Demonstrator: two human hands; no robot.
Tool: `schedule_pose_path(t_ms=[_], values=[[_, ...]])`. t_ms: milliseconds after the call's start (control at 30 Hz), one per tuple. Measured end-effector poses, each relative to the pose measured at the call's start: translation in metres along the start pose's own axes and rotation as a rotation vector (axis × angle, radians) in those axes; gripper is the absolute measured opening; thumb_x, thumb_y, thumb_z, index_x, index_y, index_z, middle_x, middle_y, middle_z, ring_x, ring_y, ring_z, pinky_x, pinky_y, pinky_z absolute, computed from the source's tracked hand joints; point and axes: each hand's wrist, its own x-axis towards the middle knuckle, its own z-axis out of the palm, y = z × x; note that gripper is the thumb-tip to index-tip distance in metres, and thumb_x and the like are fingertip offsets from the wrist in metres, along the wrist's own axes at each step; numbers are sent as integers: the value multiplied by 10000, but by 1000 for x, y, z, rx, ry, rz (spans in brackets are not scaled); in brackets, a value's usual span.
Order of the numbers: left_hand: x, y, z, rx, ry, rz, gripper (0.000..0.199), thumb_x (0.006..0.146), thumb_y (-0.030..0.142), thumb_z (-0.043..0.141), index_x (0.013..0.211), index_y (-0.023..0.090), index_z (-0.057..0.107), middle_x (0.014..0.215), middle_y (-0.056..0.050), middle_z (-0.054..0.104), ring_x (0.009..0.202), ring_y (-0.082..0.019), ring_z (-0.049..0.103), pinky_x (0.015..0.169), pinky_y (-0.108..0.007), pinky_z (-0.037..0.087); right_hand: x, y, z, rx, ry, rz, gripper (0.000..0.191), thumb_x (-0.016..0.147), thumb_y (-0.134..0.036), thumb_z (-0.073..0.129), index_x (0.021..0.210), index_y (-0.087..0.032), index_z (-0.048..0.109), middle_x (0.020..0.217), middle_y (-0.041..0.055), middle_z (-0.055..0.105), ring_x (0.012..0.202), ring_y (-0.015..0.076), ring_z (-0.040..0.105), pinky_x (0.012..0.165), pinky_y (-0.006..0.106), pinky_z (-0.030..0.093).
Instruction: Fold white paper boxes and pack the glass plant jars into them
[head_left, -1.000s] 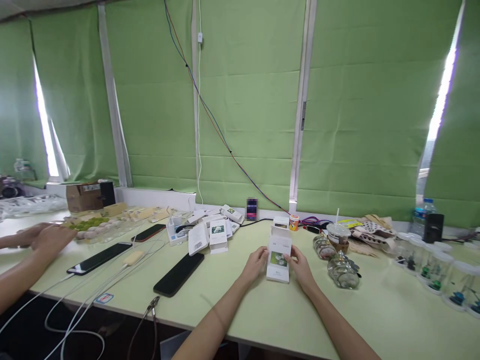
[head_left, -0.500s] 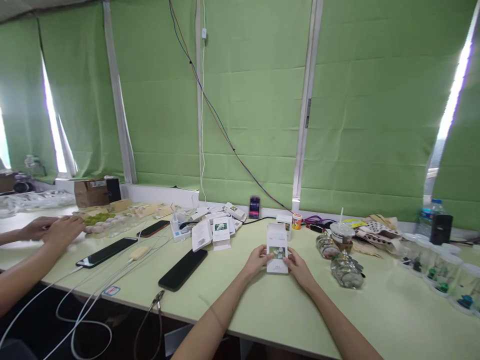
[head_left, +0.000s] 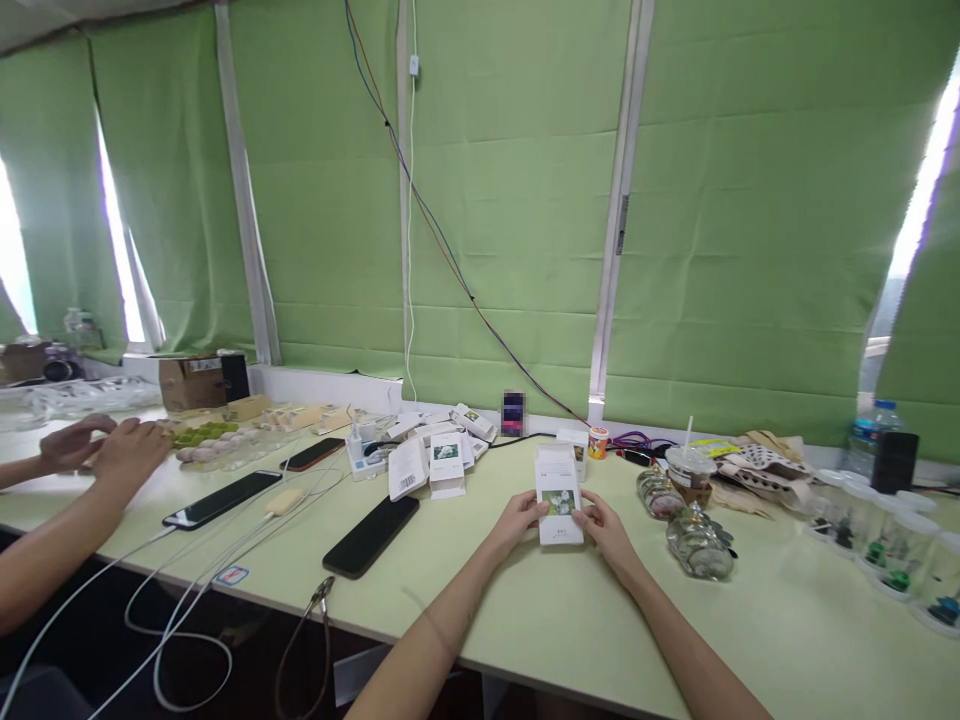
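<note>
A small white cardboard box (head_left: 559, 503) with a green and white flower picture is held upright over the table between my two hands. My left hand (head_left: 520, 518) grips its left side, thumb on the front. On the opposite edge, my right hand (head_left: 601, 522) closes the same way. The box's top flap looks raised. Just behind it stands another white box (head_left: 576, 445), partly covered. Further left lies a pile of similar white boxes (head_left: 448, 462), some showing the same picture.
A black phone (head_left: 372, 537) lies left of my arms, with white cables (head_left: 202, 560) beyond. Glass jars (head_left: 699, 545), a lidded cup (head_left: 688, 466) and clear plastic tubs (head_left: 900, 545) stand to the right. At far left, another person's hands (head_left: 131, 450) work beside green and pale round items (head_left: 206, 440).
The view has shifted slightly, so everything sits a little further right. Both my hands keep their hold on the box. The other person's hands have moved slightly.
</note>
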Motion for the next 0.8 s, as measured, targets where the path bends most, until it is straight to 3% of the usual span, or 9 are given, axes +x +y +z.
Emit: schedule_pose_path(t_ms=[200,300,433,600,700,800], values=[[-2,3,-1,7,23,-22,513,679,456,738,1068,136,644,1124,-160,652,982,-292,629,822,-381,488,-1,-5,1,60,-18,23,605,650,-523,713,1150,-196,611,779,27,693,736,224,624,665,325,472],[-2,2,-3,30,62,-25,516,678,509,719,1016,124,662,1057,-169,675,942,-291,642,823,-394,481,-2,-7,1,120,-18,63,492,670,-549,687,1009,-192,685,890,52,718,810,243,631,709,337,477],[-2,2,-4,-19,58,-41,519,696,509,708,1029,115,654,1079,-188,665,981,-310,628,865,-427,460,-1,-3,1,149,9,97,446,670,-581,672,836,-168,712,832,62,731,747,239,640,668,333,483],[-6,5,-4,-176,-85,-23,579,605,318,821,1112,137,608,1201,-184,609,1125,-339,551,958,-453,407,1,0,1,210,5,123,476,640,-617,676,813,-175,708,777,66,737,691,238,658,627,339,504],[-10,7,-2,-220,-237,-42,648,564,241,839,1153,150,586,1212,-180,604,1169,-351,519,992,-476,373,-1,-3,3,239,-21,146,495,657,-633,652,805,-165,710,771,89,739,668,251,672,620,362,516],[-12,9,1,-204,-312,-82,653,552,194,836,1153,149,585,1177,-175,627,1166,-345,527,1007,-475,358,-3,-6,4,245,-63,180,481,685,-619,638,778,-153,714,743,110,737,647,262,682,610,370,517]])
